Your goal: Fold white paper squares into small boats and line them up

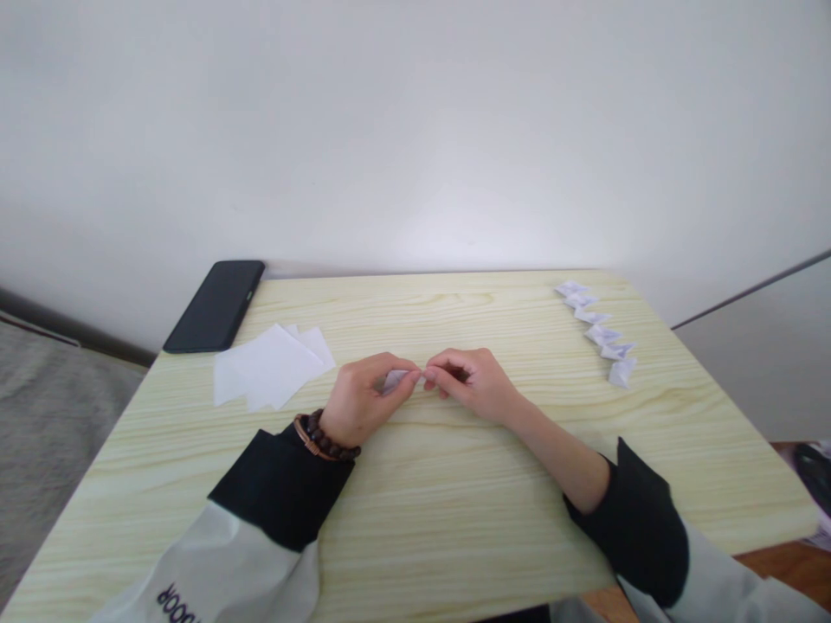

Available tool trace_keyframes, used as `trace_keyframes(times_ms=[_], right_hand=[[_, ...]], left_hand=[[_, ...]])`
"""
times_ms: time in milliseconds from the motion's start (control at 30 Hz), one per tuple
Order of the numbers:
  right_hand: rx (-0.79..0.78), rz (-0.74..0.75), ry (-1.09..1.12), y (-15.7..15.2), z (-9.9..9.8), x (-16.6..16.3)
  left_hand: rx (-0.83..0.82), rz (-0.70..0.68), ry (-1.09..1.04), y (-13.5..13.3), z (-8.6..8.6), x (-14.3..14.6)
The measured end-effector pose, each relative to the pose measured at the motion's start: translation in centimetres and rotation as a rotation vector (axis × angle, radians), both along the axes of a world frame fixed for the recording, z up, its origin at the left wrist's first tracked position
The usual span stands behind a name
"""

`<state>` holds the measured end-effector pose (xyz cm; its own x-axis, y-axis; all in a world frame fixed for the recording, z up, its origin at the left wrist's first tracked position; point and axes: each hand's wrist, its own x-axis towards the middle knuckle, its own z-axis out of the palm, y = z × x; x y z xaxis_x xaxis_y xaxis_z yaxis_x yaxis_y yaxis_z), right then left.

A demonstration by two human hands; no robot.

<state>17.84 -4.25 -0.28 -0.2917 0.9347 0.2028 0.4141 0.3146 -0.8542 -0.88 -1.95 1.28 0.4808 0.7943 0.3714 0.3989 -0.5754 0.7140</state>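
Note:
Over the middle of the table, my left hand [373, 394] pinches a small folded white paper [393, 379], most of it hidden behind the thumb and fingers. My right hand [473, 381] meets it from the other side, thumb and forefinger closed on the paper's pointed tip. To the left lie several loose white paper sheets [273, 368], overlapping one another. Several small folded paper pieces [601, 334] stand in a slanting row on the right side of the table.
A black tablet or large phone [215, 307] rests at the table's back left corner. The pale wood-grain table [415, 502] ends against a white wall [415, 138]. On the left is a grey fabric surface [52, 415]; a dark object [814, 474] sits beyond the right edge.

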Motion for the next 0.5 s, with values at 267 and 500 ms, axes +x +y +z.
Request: trace_keyframes(times_ms=[267,500], right_hand=[[0.090,0.029,-0.058,0.10,0.24,0.04],[0.228,0.007,-0.116,0.11,0.34,-0.15]], left_hand=[[-0.269,0.033,0.050,0.24,-0.17,-0.25],[-0.331,0.026,0.062,0.39,-0.35,-0.17]])
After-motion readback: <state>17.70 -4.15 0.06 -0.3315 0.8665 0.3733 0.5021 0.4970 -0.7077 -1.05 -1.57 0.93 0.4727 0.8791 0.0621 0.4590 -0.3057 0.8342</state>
